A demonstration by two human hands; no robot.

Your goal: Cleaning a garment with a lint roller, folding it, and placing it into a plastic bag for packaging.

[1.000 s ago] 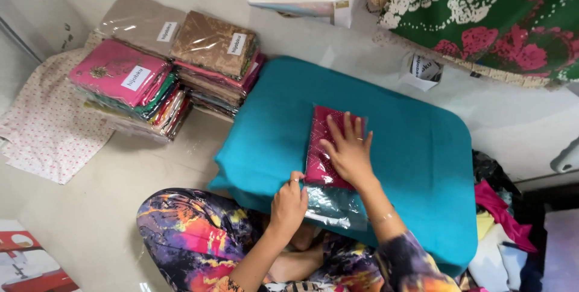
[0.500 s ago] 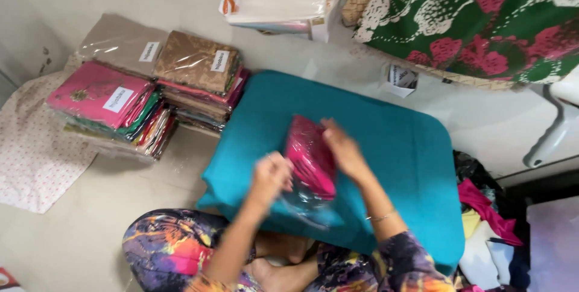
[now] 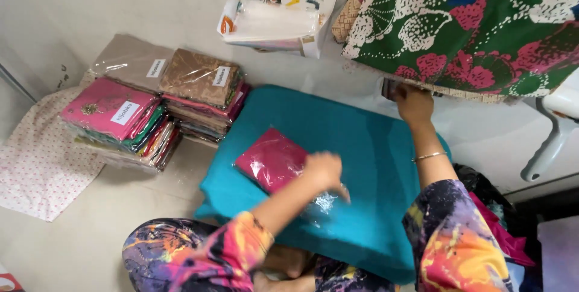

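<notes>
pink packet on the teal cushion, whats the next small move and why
Probably bring the right hand back to the pink packet, with whatever it picks up. That hand is stretched to a small dark thing at the far edge of the teal cushion, while the left hand presses the packet's loose clear plastic end, which looks unsealed.

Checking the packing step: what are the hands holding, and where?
Left hand presses the clear bag's open end over the pink cloth packet. Right hand touches a small dark object; grip unclear.
</notes>
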